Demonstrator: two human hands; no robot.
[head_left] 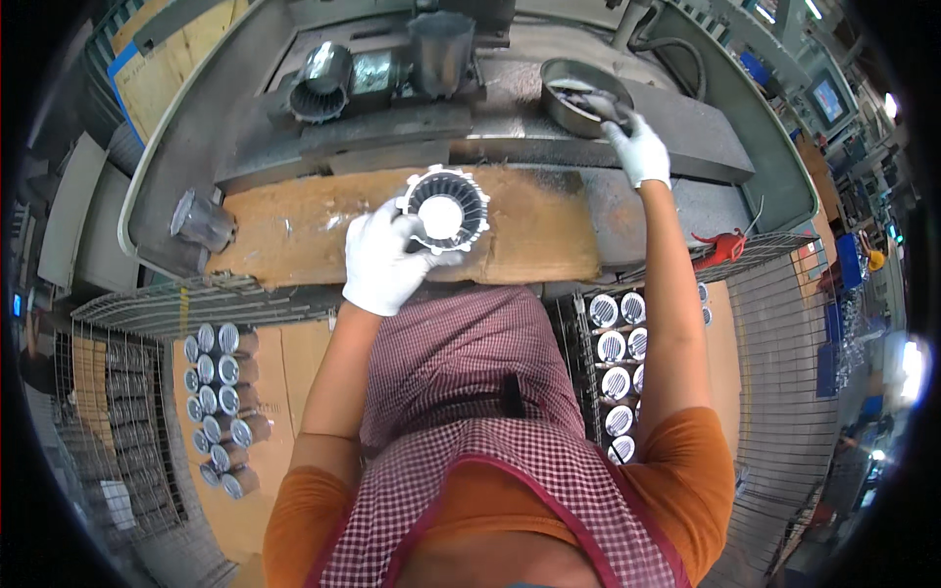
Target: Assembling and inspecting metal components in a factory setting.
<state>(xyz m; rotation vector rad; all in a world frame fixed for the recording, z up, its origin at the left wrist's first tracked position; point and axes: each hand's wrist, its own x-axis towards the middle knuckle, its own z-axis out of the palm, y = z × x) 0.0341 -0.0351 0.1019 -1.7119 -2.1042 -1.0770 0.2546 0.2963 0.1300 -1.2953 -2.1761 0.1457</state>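
Note:
My left hand [383, 257], in a white glove, grips a metal ring-shaped housing [479, 203] with a toothed rim and ribbed inner wall. Its open end faces up, and a bright round area shows through the middle. My right hand [642, 157], also gloved in white, reaches to the near right edge of a round metal pan [555, 96]. The fingers are closed around a greyish, elongated object that lies partly in the pan; its kind is unclear. Below the housing is a stained brown cardboard sheet [539, 225] on the machine's front ledge.
Two more metal housings [321, 73] [441, 54] stand on the machine bed, behind the cardboard. A clear-grey cup-like cylinder [203, 221] lies at the left. A red-handled tool [720, 249] hangs at the right. Wire baskets with several cylinders [235, 428] [615, 382] flank my lap.

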